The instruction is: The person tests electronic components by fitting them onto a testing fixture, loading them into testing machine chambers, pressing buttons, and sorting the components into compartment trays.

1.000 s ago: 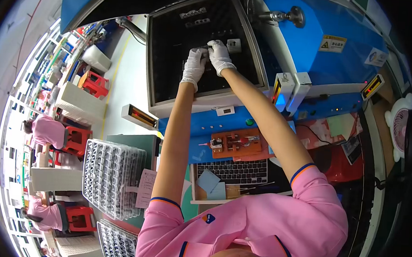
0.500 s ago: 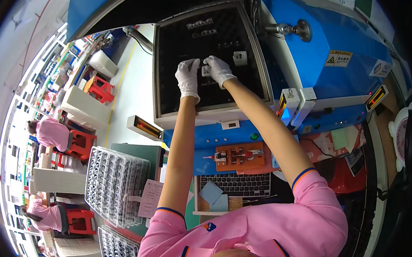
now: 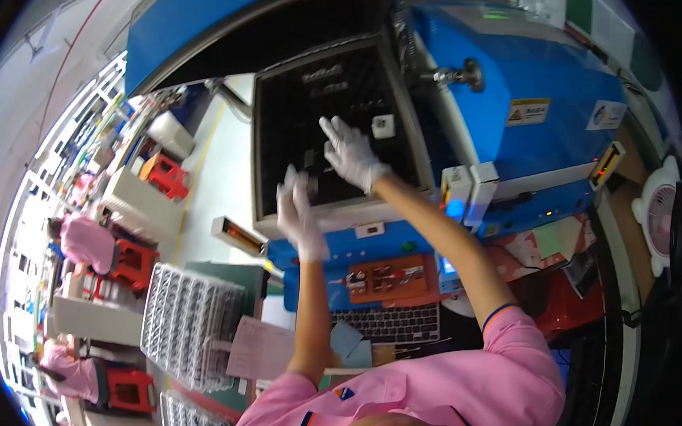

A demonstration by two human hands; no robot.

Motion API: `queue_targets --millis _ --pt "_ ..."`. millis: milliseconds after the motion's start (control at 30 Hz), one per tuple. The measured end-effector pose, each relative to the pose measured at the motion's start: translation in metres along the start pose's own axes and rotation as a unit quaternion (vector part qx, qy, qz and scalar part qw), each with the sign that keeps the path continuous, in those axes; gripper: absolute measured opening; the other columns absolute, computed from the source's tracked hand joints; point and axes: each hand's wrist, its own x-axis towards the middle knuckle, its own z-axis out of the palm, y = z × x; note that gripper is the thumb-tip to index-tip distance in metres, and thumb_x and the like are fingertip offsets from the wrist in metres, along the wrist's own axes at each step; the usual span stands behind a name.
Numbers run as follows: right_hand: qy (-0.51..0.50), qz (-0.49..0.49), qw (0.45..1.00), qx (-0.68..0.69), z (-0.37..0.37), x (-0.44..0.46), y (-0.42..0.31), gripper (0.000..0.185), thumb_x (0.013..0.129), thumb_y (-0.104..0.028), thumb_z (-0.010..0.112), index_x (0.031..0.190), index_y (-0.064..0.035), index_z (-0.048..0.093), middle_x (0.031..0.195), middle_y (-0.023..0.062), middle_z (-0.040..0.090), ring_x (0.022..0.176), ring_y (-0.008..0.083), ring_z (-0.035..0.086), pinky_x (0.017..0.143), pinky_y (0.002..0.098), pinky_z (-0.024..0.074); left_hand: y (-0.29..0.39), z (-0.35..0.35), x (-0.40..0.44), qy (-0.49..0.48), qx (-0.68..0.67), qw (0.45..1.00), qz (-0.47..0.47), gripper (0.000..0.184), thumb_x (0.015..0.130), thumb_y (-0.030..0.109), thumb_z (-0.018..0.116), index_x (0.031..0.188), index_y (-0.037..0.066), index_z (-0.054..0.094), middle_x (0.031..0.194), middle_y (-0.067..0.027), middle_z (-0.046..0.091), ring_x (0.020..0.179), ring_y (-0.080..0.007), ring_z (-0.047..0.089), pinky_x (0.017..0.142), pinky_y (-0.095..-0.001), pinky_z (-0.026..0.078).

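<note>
My left hand point(image 3: 299, 215), in a white glove, is over the near-left edge of a black framed panel point(image 3: 285, 102) on the blue machine; it is blurred, and whether its fingers hold anything cannot be made out. My right hand point(image 3: 349, 153), gloved too, hovers above the middle of the panel with fingers stretched and apart, holding nothing. A small white block point(image 3: 383, 126) lies on the panel, right of my right hand. Rows of small parts point(image 3: 322, 75) lie near the panel's far side.
Stacked clear trays point(image 3: 189, 321) stand at the lower left beside a pink paper point(image 3: 261, 349). An orange fixture point(image 3: 388, 279) sits above a keyboard point(image 3: 389, 323). A raised blue cover point(image 3: 189, 28) hangs at upper left. Two people in pink sit at far left, and a fan point(image 3: 657, 210) stands right.
My left hand has drawn back toward me, down to the panel's near edge. My right hand has moved slightly nearer and its fingers have spread. The camera view has shifted.
</note>
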Motion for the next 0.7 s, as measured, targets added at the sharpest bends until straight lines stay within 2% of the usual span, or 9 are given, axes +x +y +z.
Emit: queue_targets --millis 33,67,133,200,267,300,400,567,700 --pt "0.082 -0.052 0.992 0.078 -0.023 -0.014 -0.012 0.045 0.092 -0.014 0.058 0.136 -0.0119 0.050 0.120 0.0205 0.059 0.110 0.0358 0.056 0.091 0.0451 0.0461 0.012 -0.013 -0.035 0.003 0.017 0.997 -0.069 0.018 0.099 0.014 0.054 0.100 0.003 0.069 0.095 -0.0082 0.072 0.103 -0.0174 0.063 0.111 -0.0367 0.033" --pt "0.057 -0.045 0.991 0.116 -0.056 -0.038 -0.027 0.041 0.090 -0.012 0.060 0.130 -0.0094 0.052 0.115 0.0189 0.060 0.106 0.0352 0.057 0.090 0.0447 0.0459 0.005 -0.031 -0.061 -0.021 0.098 0.991 -0.090 0.018 0.099 0.019 0.056 0.098 0.006 0.068 0.082 -0.0035 0.070 0.088 -0.0148 0.066 0.118 -0.0456 0.020" --pt "-0.033 -0.053 0.992 0.109 -0.102 -0.104 -0.039 0.030 0.088 -0.010 0.064 0.116 -0.0071 0.054 0.103 0.0150 0.061 0.097 0.0340 0.059 0.084 0.0445 0.0455 -0.007 -0.051 -0.102 -0.061 0.095 0.984 -0.136 0.016 0.098 0.023 0.057 0.099 0.011 0.067 0.078 -0.0018 0.068 0.079 -0.0151 0.066 0.118 -0.0567 0.005" --pt "-0.108 -0.065 0.990 0.058 -0.127 -0.140 -0.024 0.023 0.088 -0.011 0.065 0.108 -0.0072 0.055 0.097 0.0128 0.061 0.092 0.0334 0.059 0.081 0.0447 0.0453 -0.020 -0.051 -0.105 -0.084 0.148 0.979 -0.108 0.016 0.099 0.024 0.057 0.099 0.010 0.066 0.077 -0.0013 0.067 0.076 -0.0144 0.066 0.117 -0.0575 0.010" --pt "-0.299 0.020 0.954 -0.025 -0.134 -0.170 -0.006 0.022 0.084 -0.014 0.069 0.095 -0.0092 0.051 0.086 0.0084 0.058 0.085 0.0314 0.059 0.076 0.0453 0.0441 -0.027 -0.064 -0.115 -0.139 0.280 0.949 -0.039 0.018 0.099 0.026 0.056 0.097 0.010 0.065 0.074 -0.0004 0.066 0.072 -0.0130 0.066 0.114 -0.0591 0.021" --pt "-0.310 0.024 0.950 -0.026 -0.136 -0.175 -0.003 0.022 0.084 -0.014 0.069 0.095 -0.0092 0.051 0.086 0.0084 0.058 0.085 0.0314 0.059 0.076 0.0453 0.0441 -0.027 -0.068 -0.117 -0.141 0.279 0.949 -0.051 0.018 0.099 0.026 0.056 0.097 0.010 0.065 0.074 -0.0004 0.066 0.072 -0.0130 0.066 0.114 -0.0591 0.021" --pt "-0.303 -0.010 0.949 -0.080 -0.138 -0.173 0.007 0.027 0.080 -0.016 0.073 0.092 -0.0106 0.049 0.084 0.0087 0.056 0.085 0.0309 0.058 0.075 0.0448 0.0434 -0.031 -0.067 -0.108 -0.188 0.289 0.936 -0.067 0.015 0.099 0.028 0.057 0.100 0.014 0.061 0.073 -0.0004 0.068 0.075 -0.0190 0.068 0.114 -0.0662 -0.003" --pt "-0.317 -0.018 0.948 -0.020 -0.137 -0.167 0.011 0.028 0.079 -0.016 0.073 0.093 -0.0118 0.049 0.083 0.0082 0.055 0.085 0.0304 0.058 0.076 0.0439 0.0425 -0.036 -0.076 -0.099 -0.213 0.321 0.921 -0.054 0.014 0.099 0.028 0.057 0.100 0.014 0.059 0.071 -0.0019 0.068 0.074 -0.0219 0.068 0.112 -0.0697 0.000" --pt "-0.312 0.009 0.948 -0.063 -0.141 -0.170 -0.002 0.024 0.080 -0.016 0.071 0.090 -0.0104 0.050 0.085 0.0108 0.056 0.086 0.0313 0.058 0.077 0.0443 0.0430 -0.036 -0.077 -0.098 -0.211 0.304 0.926 -0.080 0.016 0.098 0.025 0.057 0.095 0.010 0.061 0.070 -0.0032 0.068 0.065 -0.0179 0.068 0.114 -0.0628 0.006"
